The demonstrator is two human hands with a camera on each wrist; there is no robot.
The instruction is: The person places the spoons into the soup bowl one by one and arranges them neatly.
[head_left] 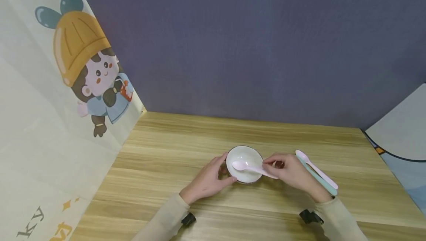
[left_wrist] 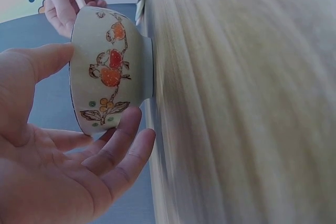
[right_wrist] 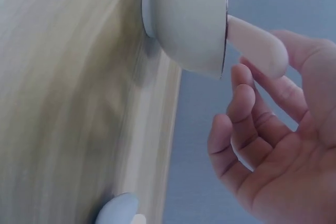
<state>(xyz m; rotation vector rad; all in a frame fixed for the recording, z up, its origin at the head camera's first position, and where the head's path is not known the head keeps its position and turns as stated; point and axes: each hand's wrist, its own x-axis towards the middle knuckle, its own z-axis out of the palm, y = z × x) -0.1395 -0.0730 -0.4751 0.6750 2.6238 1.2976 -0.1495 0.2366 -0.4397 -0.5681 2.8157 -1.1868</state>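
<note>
A small white bowl [head_left: 243,156] with a dark rim stands on the wooden table. Painted orange and red fruit on a branch decorates its outer wall [left_wrist: 107,72]. My left hand [head_left: 211,179] grips the bowl from the left, thumb at the rim and fingers round the side. A pale pink spoon [head_left: 247,167] lies across the bowl, its head inside and its handle sticking out over the right rim. My right hand [head_left: 289,170] pinches that handle between thumb and fingers; in the right wrist view the spoon's handle end [right_wrist: 260,48] shows beside the fingers.
Right of my right hand, a second pink spoon [head_left: 319,172] and a green utensil [head_left: 324,183] lie side by side on the table [head_left: 159,152]. A dark blue-grey panel [head_left: 213,48] rises behind the table, and a wall with a cartoon figure [head_left: 96,74] flanks it at left.
</note>
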